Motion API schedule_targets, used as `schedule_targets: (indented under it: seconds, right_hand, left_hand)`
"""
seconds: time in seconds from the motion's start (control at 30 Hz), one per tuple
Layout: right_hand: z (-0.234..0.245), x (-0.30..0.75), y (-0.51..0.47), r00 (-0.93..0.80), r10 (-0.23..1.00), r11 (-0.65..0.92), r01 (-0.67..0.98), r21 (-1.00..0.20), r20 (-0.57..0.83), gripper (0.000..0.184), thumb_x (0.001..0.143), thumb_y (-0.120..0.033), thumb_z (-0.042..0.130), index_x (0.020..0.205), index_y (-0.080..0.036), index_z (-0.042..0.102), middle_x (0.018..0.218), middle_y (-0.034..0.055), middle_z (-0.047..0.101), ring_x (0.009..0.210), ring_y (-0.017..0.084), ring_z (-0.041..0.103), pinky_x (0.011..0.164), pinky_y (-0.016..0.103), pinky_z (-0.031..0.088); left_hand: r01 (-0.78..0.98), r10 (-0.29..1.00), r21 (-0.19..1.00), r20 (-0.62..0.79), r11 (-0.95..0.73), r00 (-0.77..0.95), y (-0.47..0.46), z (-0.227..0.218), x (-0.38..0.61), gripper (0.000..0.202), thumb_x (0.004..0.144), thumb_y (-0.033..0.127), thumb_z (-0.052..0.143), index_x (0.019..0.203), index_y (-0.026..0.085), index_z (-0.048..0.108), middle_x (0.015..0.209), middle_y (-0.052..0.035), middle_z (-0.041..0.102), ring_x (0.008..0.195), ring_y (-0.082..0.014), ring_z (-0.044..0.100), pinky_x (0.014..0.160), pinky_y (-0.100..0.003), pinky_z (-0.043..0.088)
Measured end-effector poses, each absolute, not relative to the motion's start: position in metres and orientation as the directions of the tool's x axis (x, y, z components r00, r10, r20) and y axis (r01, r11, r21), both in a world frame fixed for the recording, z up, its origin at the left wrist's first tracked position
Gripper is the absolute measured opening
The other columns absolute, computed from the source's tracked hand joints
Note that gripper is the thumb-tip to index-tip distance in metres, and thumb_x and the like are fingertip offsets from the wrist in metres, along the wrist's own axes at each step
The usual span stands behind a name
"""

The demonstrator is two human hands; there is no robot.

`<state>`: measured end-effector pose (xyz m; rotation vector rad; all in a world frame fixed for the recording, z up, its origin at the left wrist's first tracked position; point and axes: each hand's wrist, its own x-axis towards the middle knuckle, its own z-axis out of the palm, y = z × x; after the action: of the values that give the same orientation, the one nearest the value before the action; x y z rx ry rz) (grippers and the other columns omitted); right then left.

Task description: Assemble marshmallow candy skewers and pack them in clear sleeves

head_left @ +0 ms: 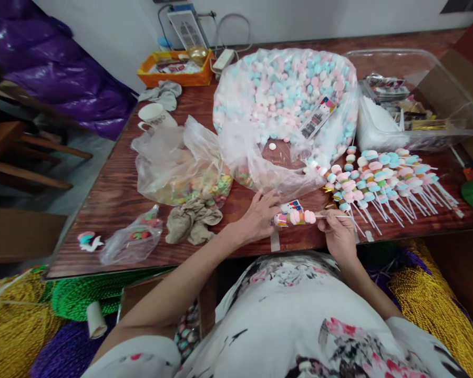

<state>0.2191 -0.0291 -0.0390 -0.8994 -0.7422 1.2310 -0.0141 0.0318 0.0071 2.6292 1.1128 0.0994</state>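
Observation:
A marshmallow skewer (309, 217), pink and white with some orange, lies level just above the table's front edge. My right hand (339, 233) is closed, pinching its white stick. At the other end my left hand (260, 215) curls its fingers round the tip of the skewer, where some clear wrap shows; the fingertips are partly hidden. Just behind the skewer is a small printed card (290, 206) with red and blue marks. To the right, a pile of finished marshmallow skewers (382, 176) lies with the sticks pointing toward me.
Behind my hands sits a big clear bag of pastel marshmallows (276, 84). A bag of yellow-green pieces (197, 181), a crumpled cloth (193, 220) and a white mug (155, 115) are on the left. At the back right stands a clear plastic bin (413, 139); an orange tray (173, 80) is back left.

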Motion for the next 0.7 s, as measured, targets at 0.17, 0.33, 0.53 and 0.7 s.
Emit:
schedule_targets:
  seconds: [0.17,0.33,0.53,0.7]
  right_hand:
    - [-0.032,0.226,-0.034,0.176,0.956,0.272,-0.226,-0.935,0.236,0.011,0.084,-0.024,0.064,0.085,-0.023,0.074,0.081,0.0020,0.074,0.061,0.013,0.058,0.060,0.029,0.048]
    - [-0.026,0.227,-0.039,0.120,0.932,0.356,-0.123,-0.926,0.342,0.015,0.085,-0.020,0.062,0.091,-0.023,0.075,0.088,0.0039,0.075,0.065,0.014,0.062,0.062,0.031,0.050]
    - [-0.030,0.215,-0.032,0.330,0.931,0.269,-0.338,-0.902,0.155,0.007,0.083,-0.023,0.065,0.081,-0.021,0.071,0.071,-0.0015,0.068,0.052,0.009,0.052,0.052,0.024,0.041]
    - [-0.029,0.227,-0.023,0.296,0.931,0.299,-0.290,-0.909,0.212,0.004,0.081,-0.023,0.068,0.081,-0.022,0.071,0.072,-0.0012,0.069,0.052,0.009,0.053,0.050,0.024,0.042]
  left_hand:
    - [0.695,0.752,0.416,-0.037,-0.587,0.658,0.026,0.004,-0.008,0.008,0.070,0.011,0.053,0.072,0.015,0.060,0.074,-0.0048,0.062,0.074,-0.0181,0.059,0.074,-0.030,0.044]
    - [0.636,0.784,0.630,-0.067,-0.446,0.617,0.018,0.003,-0.005,0.008,0.075,0.020,0.057,0.069,0.015,0.056,0.062,0.0027,0.053,0.056,-0.0100,0.045,0.055,-0.021,0.032]
    - [0.626,0.817,0.668,-0.047,-0.402,0.574,0.006,0.000,0.007,0.016,0.080,0.027,0.058,0.069,0.016,0.056,0.062,0.0019,0.052,0.057,-0.0106,0.046,0.055,-0.022,0.030]
    - [0.561,0.703,0.715,-0.138,-0.416,0.698,0.000,0.007,0.010,0.015,0.080,0.030,0.063,0.078,0.017,0.058,0.069,0.0015,0.057,0.063,-0.0119,0.050,0.061,-0.022,0.034]
